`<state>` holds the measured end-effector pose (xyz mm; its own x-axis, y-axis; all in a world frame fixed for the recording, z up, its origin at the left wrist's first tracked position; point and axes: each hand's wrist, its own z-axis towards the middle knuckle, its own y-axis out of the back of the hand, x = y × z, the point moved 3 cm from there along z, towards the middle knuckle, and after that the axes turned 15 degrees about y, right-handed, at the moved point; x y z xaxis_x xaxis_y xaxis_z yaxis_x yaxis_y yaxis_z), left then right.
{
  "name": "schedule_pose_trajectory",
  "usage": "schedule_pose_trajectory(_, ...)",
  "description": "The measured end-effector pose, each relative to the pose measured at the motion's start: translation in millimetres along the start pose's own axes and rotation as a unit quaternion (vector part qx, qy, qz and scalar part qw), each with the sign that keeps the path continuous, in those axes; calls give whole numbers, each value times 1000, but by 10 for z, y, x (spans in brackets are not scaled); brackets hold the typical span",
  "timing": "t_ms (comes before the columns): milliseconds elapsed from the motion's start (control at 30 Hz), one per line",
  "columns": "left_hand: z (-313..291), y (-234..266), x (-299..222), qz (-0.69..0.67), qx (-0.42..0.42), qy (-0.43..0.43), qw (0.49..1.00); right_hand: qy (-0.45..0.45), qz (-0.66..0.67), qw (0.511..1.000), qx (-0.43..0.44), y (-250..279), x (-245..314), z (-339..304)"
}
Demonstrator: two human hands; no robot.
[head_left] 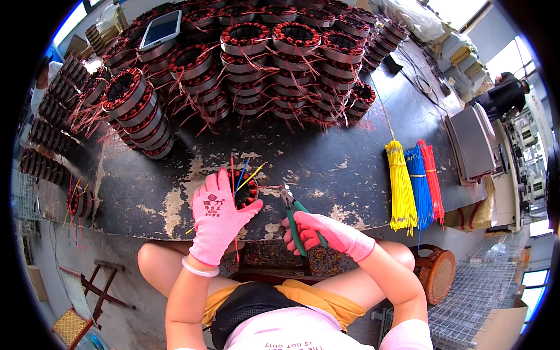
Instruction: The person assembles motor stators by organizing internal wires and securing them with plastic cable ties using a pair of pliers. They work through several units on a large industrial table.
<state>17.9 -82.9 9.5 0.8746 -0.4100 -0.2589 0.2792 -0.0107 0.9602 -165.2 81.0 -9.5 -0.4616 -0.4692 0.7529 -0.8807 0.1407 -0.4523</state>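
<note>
At the table's near edge lies a motor stator [249, 188], a ring with dark red windings and red, blue and yellow wires sticking out. My left hand [219, 216], in a pink glove, is laid over its left side and grips it, with the thumb along the near rim. My right hand [335, 230], gloved in pink too, holds a pair of green-handled cutting pliers [293, 227]. The plier tips are beside a thin reddish wire that runs out from the stator's right side. Whether the jaws touch that wire is too small to tell.
Tall stacks of stators [245, 64] fill the table's back, with a leaning stack [140, 119] at left. A tablet [160, 29] lies on top. Bundles of yellow [399, 189], blue [421, 189] and red wires [430, 181] lie at right. One wired stator [81, 204] sits far left.
</note>
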Motion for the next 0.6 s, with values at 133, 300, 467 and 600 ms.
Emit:
schedule_pose_trajectory(133, 8, 18, -37, -6, 23, 12, 1000, 7, -4, 1000, -14, 3, 0, 22)
schedule_pose_trajectory(300, -8, 2, -8, -3, 10, 6, 1000, 28, -24, 998, -40, -55, 27, 44)
schedule_pose_trajectory(467, -6, -6, -14, -1, 5, 6, 1000, 56, -79, 993, -67, -50, 8, 54)
schedule_pose_trajectory(600, 1, -5, -19, -4, 17, 17, 1000, 51, -58, 994, -74, -55, 1, 39)
